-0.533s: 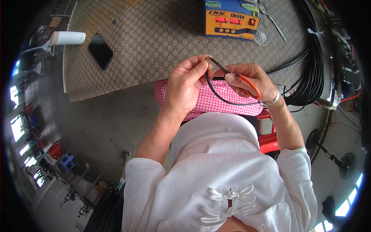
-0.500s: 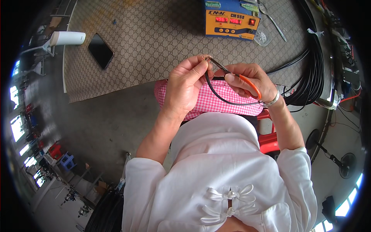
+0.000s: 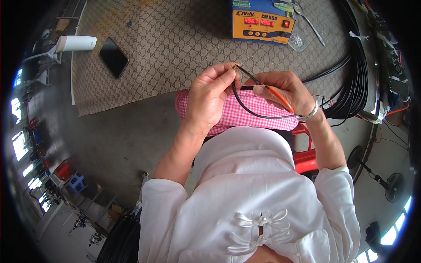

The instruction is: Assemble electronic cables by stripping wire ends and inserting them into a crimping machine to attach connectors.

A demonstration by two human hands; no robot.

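My left hand pinches the end of a thin black cable just above my lap. The cable loops down and back across a pink checked cloth on my knees. My right hand grips small cutters with orange handles, and their dark tip touches the cable end at my left fingertips. A silver bracelet sits on my right wrist. Both hands are close together in front of the table edge.
A patterned mat covers the table. On it stand a blue and orange box with red digit displays, a black phone, a white cylinder and metal tweezers. A thick bundle of black cables hangs at the right. A red stool is under me.
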